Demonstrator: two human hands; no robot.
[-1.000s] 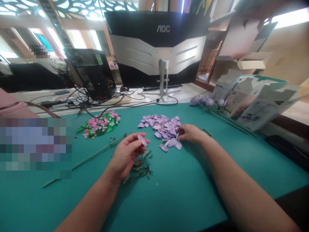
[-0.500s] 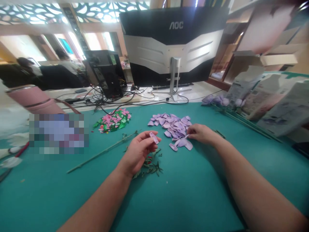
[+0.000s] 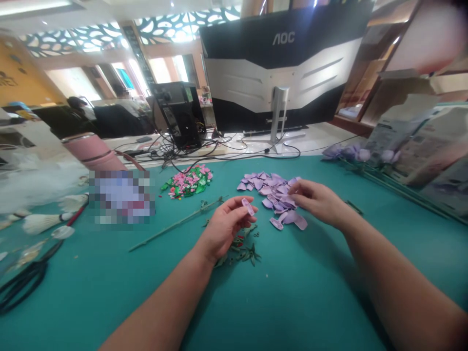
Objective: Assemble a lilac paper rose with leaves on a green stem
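Observation:
My left hand [image 3: 232, 224] is closed in a pinch on a small pale purple petal [image 3: 248, 207], held between thumb and fingers above the mat. To its right, a heap of loose purple plastic petals [image 3: 276, 191] lies spread on the green mat [image 3: 292, 292]. My right hand [image 3: 316, 202] reaches over the heap's right edge, its fingers bent and thumb slightly apart from them; no piece shows clearly between them. Partly hidden under my left hand are dark green leaf-like pieces [image 3: 250, 254] with a bit of red. A thin green stem [image 3: 171, 226] lies left of that hand.
Pink flowers with green leaves [image 3: 190, 181] form a pile at the back left. A pink bottle [image 3: 91, 151], shuttlecocks [image 3: 44, 223] and a racket-like black handle [image 3: 32, 280] stand or lie left. Behind is a monitor [image 3: 278, 78]; finished-looking purple flowers [image 3: 351, 152] lie right, beside boxes [image 3: 431, 141].
The view has turned left, so things appear farther right. My right hand has shifted slightly left and up over the petal heap. My left hand keeps its petal.

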